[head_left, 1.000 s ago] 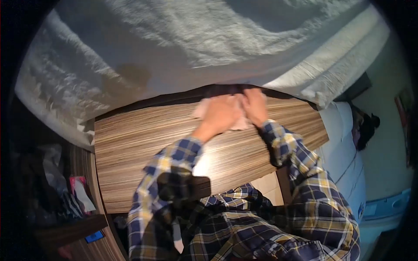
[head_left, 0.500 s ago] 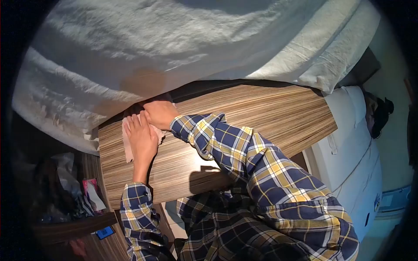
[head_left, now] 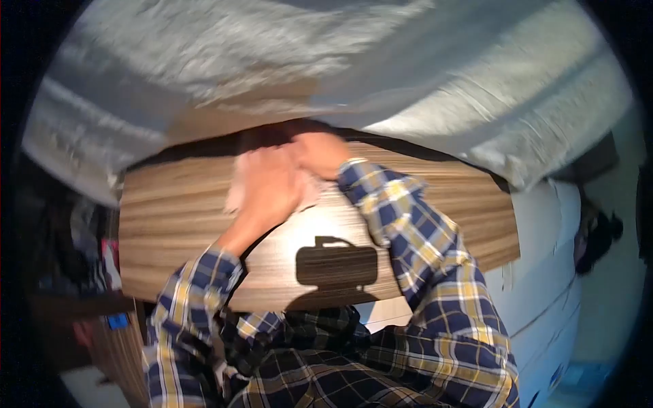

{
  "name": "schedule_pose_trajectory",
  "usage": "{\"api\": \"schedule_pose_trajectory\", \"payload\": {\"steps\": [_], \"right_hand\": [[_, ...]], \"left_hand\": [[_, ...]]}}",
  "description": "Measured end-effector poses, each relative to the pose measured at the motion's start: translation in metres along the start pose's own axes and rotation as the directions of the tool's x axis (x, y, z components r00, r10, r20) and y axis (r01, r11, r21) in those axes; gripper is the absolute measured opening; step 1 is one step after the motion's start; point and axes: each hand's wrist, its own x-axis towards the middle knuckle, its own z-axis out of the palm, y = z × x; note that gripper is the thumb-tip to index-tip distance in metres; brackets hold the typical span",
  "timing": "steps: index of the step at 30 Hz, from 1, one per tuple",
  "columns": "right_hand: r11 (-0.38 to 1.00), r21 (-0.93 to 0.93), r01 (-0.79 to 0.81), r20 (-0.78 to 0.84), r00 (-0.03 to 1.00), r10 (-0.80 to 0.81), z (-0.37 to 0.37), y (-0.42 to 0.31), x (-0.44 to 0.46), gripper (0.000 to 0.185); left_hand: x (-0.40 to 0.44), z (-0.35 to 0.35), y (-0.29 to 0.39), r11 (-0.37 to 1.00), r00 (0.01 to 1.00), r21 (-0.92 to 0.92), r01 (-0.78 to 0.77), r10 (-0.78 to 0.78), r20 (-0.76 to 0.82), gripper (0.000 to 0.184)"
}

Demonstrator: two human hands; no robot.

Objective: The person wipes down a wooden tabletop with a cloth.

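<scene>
A pink cloth (head_left: 311,193) lies on the striped wood-grain tabletop (head_left: 170,224), near its far edge. My left hand (head_left: 273,183) presses down on the cloth, its fingers stretched forward and somewhat blurred. Close beside it, my right hand (head_left: 322,154) reaches over the cloth toward the far edge. Its fingers are smeared by motion and partly hidden, so I cannot make out how they are held.
A pale hanging fabric (head_left: 381,61) drapes just beyond the far edge. Left of the table, a dark shelf area holds a small blue item (head_left: 118,321). A white surface (head_left: 544,292) stands at the right. A camera-shaped shadow (head_left: 337,265) falls on the wood.
Both hands and the cloth have moved rightward along the tabletop, from its left end toward the middle. My view has also shifted.
</scene>
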Motion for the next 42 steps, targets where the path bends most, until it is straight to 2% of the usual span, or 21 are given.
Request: {"api": "schedule_pose_trajectory", "payload": {"steps": [2, 3, 4, 5, 6, 7, 8, 9, 11, 14, 20, 25, 28, 29, 30, 32, 34, 36, 38, 40, 42], "right_hand": [[0.969, -0.210, 0.132, 0.124, 0.986, -0.108, -0.038, 0.015, -0.033, 0.036], [0.981, -0.176, -0.083, 0.057, 0.994, 0.094, -0.042, 0.024, -0.048, 0.035], [0.977, -0.166, -0.135, 0.033, 0.989, 0.142, -0.049, 0.030, -0.065, 0.038], [0.996, -0.085, -0.038, -0.218, 0.976, 0.019, -0.037, 0.055, -0.090, 0.044], [0.999, -0.020, -0.041, -0.183, 0.982, 0.037, -0.045, 0.061, -0.111, 0.048], [0.998, -0.038, -0.045, -0.167, 0.985, 0.038, -0.051, 0.064, -0.132, 0.046], [0.998, -0.062, 0.012, -0.223, 0.974, -0.025, -0.052, 0.074, -0.157, 0.046], [0.998, -0.053, -0.044, -0.236, 0.971, 0.030, -0.054, 0.079, -0.181, 0.046], [0.983, -0.177, -0.048, -0.227, 0.974, 0.007, -0.059, 0.082, -0.218, 0.047], [0.945, -0.311, -0.103, -0.310, 0.951, 0.002, -0.048, 0.058, -0.242, 0.052], [0.939, -0.266, -0.219, -0.459, 0.885, 0.077, -0.004, 0.021, -0.268, 0.055], [0.939, -0.289, -0.186, -0.447, 0.894, 0.039, 0.020, 0.003, -0.234, 0.055], [0.919, -0.363, -0.154, -0.422, 0.906, -0.015, 0.034, -0.005, -0.187, 0.055], [0.949, -0.280, -0.141, -0.385, 0.923, 0.024, 0.039, -0.017, -0.159, 0.054], [0.953, -0.294, -0.067, -0.394, 0.917, -0.057, 0.053, -0.020, -0.137, 0.053], [0.916, -0.386, -0.110, -0.400, 0.915, -0.059, 0.074, -0.033, -0.090, 0.046], [0.887, -0.417, -0.198, -0.283, 0.956, 0.081, 0.092, -0.061, -0.041, 0.038], [0.961, -0.273, -0.053, -0.267, 0.964, -0.023, 0.124, -0.123, -0.002, 0.027], [0.928, -0.366, 0.064, -0.242, 0.957, -0.161, 0.156, -0.158, 0.034, 0.027], [0.950, -0.292, 0.108, -0.131, 0.980, -0.152, 0.178, -0.204, 0.064, 0.032], [0.926, -0.216, 0.309, -0.177, 0.921, -0.348, 0.203, -0.232, 0.081, 0.036]], "left_hand": [[0.009, 0.023, 0.029, 0.995, 0.993, -0.088, -0.042, 0.032, -0.114, 0.031], [0.009, 0.022, 0.047, 0.991, 0.999, -0.126, -0.050, 0.050, -0.003, 0.036], [0.007, 0.036, 0.065, 0.967, 0.989, -0.232, -0.101, 0.071, -0.132, 0.037], [0.006, 0.041, 0.084, 0.949, 0.987, -0.300, -0.095, 0.050, -0.154, 0.041], [0.004, 0.045, 0.102, 0.927, 0.983, -0.363, -0.094, 0.029, -0.181, 0.045], [0.000, 0.049, 0.120, 0.964, 0.980, -0.235, -0.128, 0.087, -0.177, 0.050], [-0.004, 0.050, 0.135, 0.943, 0.988, -0.300, -0.144, 0.117, -0.105, 0.055], [-0.008, 0.052, 0.151, 0.916, 0.988, -0.369, -0.154, 0.151, -0.038, 0.059], [-0.024, 0.091, 0.183, 0.924, 0.948, -0.294, -0.246, 0.166, -0.273, 0.069], [-0.034, 0.085, 0.188, 0.902, 0.948, -0.304, -0.308, 0.262, -0.183, 0.075], [-0.048, 0.113, 0.182, 0.791, 0.881, -0.388, -0.474, 0.428, -0.204, 0.083], [-0.051, 0.114, 0.131, 0.745, 0.859, -0.428, -0.512, 0.450, -0.245, 0.083], [-0.050, 0.099, 0.080, 0.822, 0.889, -0.344, -0.454, 0.394, -0.232, 0.082], [-0.047, 0.105, 0.061, 0.848, 0.891, -0.319, -0.422, 0.323, -0.321, 0.080], [-0.058, 0.080, 0.028, 0.862, 0.907, -0.313, -0.399, 0.322, -0.271, 0.071], [-0.073, 0.027, -0.036, 0.855, 0.942, -0.400, -0.330, 0.326, -0.079, 0.060], [-0.087, 0.005, -0.087, 0.922, 0.968, -0.293, -0.252, 0.241, -0.075, 0.053], [-0.105, -0.021, -0.148, 0.961, 0.986, -0.223, -0.166, 0.159, -0.048, 0.056], [-0.130, -0.036, -0.203, 0.969, 0.998, -0.244, -0.037, 0.021, -0.067, 0.059], [-0.166, -0.075, -0.229, 0.988, 0.996, -0.132, 0.082, -0.083, -0.009, 0.060], [-0.203, -0.073, -0.239, 0.982, 0.957, -0.068, 0.177, -0.188, -0.219, 0.056]]}}
